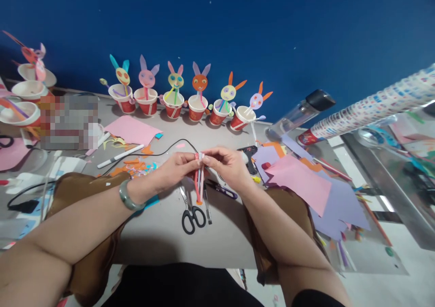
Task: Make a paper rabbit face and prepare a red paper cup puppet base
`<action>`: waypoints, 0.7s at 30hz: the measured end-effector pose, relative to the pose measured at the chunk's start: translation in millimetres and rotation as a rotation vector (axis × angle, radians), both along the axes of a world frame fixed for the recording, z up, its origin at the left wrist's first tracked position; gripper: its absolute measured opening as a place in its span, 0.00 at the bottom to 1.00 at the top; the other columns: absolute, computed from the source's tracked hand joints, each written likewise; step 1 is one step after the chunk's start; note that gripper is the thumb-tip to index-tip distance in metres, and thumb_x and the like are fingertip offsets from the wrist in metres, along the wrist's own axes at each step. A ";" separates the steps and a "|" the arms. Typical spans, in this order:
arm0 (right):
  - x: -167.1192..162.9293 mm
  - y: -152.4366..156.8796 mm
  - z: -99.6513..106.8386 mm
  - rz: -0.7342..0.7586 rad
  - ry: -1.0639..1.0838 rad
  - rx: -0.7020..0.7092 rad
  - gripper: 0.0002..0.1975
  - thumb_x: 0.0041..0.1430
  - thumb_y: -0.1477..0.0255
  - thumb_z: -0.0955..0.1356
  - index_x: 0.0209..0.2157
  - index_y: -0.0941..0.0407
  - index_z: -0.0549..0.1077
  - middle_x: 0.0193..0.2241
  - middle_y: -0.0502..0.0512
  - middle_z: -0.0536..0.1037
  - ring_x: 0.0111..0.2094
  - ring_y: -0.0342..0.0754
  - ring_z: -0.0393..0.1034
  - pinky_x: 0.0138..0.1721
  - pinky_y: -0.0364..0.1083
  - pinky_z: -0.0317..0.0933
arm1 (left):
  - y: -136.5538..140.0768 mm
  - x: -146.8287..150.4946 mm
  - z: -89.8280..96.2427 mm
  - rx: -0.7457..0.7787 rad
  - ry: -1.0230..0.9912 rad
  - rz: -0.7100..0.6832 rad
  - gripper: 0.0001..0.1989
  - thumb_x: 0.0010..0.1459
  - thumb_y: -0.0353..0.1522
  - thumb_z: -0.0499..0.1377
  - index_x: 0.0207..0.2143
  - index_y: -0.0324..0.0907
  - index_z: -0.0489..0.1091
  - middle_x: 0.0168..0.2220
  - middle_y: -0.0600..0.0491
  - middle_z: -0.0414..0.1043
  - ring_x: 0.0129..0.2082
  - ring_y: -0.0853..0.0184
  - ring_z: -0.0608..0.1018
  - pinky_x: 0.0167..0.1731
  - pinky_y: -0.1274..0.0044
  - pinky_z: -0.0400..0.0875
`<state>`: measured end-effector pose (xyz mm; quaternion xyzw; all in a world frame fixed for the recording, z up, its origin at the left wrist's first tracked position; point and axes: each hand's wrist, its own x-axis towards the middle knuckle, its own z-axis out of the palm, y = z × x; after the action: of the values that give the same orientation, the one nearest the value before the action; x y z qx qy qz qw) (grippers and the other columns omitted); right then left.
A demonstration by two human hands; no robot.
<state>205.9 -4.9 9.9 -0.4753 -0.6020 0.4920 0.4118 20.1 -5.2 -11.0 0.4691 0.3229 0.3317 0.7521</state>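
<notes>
Pinched together at the top end of a bundle of strips [200,182], my left hand [179,170] and right hand [224,165] meet fingertip to fingertip, probably so that the loose lengths stay gathered and lined up. From where I operate, the bundle sits in front of me, above the grey tabletop [156,241], narrow and upright, striped white and reddish-orange, with an orange tip at its lower end; my fingers cover its top, so I can't properly tell how the strips join there. The scissors [194,216] lie handles toward me, presumably for easy reach.
</notes>
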 end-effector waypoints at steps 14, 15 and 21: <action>-0.1 -0.5 -8.7 0.074 0.060 -0.134 0.20 0.48 0.53 0.77 0.32 0.56 0.79 0.25 0.49 0.78 0.27 0.42 0.69 0.32 0.44 0.66 | -8.0 1.3 -5.0 -0.126 0.026 -0.026 0.21 0.51 0.45 0.72 0.33 0.35 0.79 0.28 0.48 0.80 0.23 0.72 0.76 0.25 0.81 0.70; 8.1 2.1 -5.5 0.087 -0.034 -0.073 0.20 0.50 0.54 0.76 0.36 0.57 0.80 0.26 0.50 0.78 0.27 0.43 0.69 0.32 0.44 0.65 | -7.6 1.6 -4.6 -0.144 0.016 -0.015 0.20 0.51 0.45 0.72 0.34 0.35 0.78 0.27 0.49 0.79 0.23 0.72 0.76 0.24 0.81 0.70; 91.8 22.3 31.0 -0.220 -0.919 0.235 0.16 0.57 0.72 0.70 0.47 0.56 0.81 0.38 0.58 0.82 0.33 0.49 0.72 0.41 0.49 0.64 | 0.2 1.7 3.8 -0.231 -0.015 0.146 0.13 0.56 0.37 0.68 0.36 0.36 0.74 0.26 0.51 0.78 0.23 0.69 0.79 0.23 0.79 0.76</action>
<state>297.6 17.4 40.8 -0.6545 -0.7191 0.1137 0.2040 21.8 -5.1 -7.2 0.3524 0.3866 0.3496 0.7773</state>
